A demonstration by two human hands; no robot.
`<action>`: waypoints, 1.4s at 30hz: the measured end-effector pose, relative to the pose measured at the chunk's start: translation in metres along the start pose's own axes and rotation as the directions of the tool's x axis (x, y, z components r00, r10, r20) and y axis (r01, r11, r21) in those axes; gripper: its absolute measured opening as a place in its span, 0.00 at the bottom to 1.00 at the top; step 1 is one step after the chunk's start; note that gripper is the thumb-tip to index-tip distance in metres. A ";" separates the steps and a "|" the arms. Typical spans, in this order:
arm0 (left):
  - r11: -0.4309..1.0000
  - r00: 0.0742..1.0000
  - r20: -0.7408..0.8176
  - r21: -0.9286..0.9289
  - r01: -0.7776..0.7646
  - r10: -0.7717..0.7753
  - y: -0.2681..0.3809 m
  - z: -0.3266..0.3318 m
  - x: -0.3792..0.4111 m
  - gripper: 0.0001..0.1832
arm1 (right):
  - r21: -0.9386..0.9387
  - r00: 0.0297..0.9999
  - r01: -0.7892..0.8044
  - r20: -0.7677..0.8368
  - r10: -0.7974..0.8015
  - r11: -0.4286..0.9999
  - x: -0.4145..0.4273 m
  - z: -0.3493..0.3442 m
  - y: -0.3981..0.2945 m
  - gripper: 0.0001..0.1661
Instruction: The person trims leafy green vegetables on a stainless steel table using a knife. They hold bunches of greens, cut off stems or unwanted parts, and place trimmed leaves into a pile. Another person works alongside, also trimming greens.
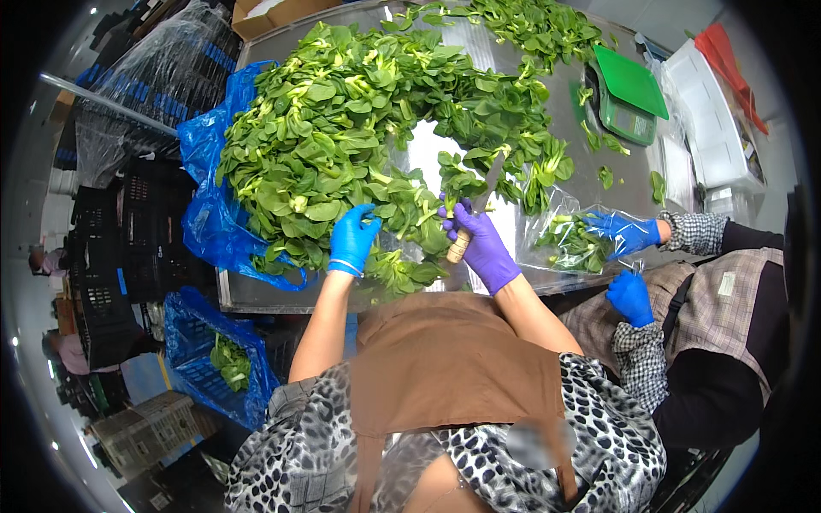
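Observation:
My right hand (485, 250), in a purple glove, grips a knife by its light-coloured handle (458, 247). The knife blade (494, 172) points up and away from me, above the leafy greens. A pale stem (449, 208) shows at the fingertips of that hand; whether they pinch it cannot be made out. My left hand (351, 242), in a blue glove, is at the near edge of a large heap of leafy greens (321, 141), thumb and fingers apart. Between my hands lie loose green bunches (410, 205) on the metal table (269, 298).
Blue plastic sheeting (205, 167) edges the heap on the left. Below it stands a blue-lined crate (199, 359) with some greens. At right, a co-worker's blue-gloved hand (625, 236) is at a clear bag of greens (571, 247). Beyond is a green scale (632, 83) beside a white container (709, 115).

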State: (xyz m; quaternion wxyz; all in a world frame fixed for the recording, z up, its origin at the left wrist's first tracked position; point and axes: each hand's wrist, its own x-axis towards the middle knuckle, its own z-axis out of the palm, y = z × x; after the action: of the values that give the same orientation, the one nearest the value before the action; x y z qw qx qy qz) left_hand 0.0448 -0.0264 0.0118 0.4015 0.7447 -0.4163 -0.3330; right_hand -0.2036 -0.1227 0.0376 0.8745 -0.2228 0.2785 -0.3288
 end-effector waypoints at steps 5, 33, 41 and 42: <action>0.900 0.990 0.137 -0.435 0.018 0.046 0.045 0.009 0.005 0.13 | 0.034 0.997 -0.072 0.012 0.072 0.997 -0.005 -0.010 0.007 0.18; 0.307 0.949 0.148 -0.922 0.234 -0.279 0.033 0.057 -0.022 0.12 | -0.962 0.781 0.238 0.106 -0.616 0.136 0.010 0.013 0.036 0.18; 0.207 0.918 0.202 -0.936 0.283 -0.343 0.027 0.068 -0.028 0.11 | -0.983 0.840 0.179 0.171 -0.515 -0.034 0.013 0.005 0.032 0.14; 0.207 0.917 0.206 -0.935 0.287 -0.341 0.026 0.066 -0.026 0.11 | -0.994 0.893 0.106 0.098 -0.440 -0.007 0.016 -0.010 0.036 0.13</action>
State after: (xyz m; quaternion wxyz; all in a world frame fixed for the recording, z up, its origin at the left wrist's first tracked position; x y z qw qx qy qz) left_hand -0.0307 -0.0328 0.0088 0.6980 0.4308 0.0351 -0.5710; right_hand -0.1837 -0.1119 0.0039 0.3563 -0.7653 0.4806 -0.2374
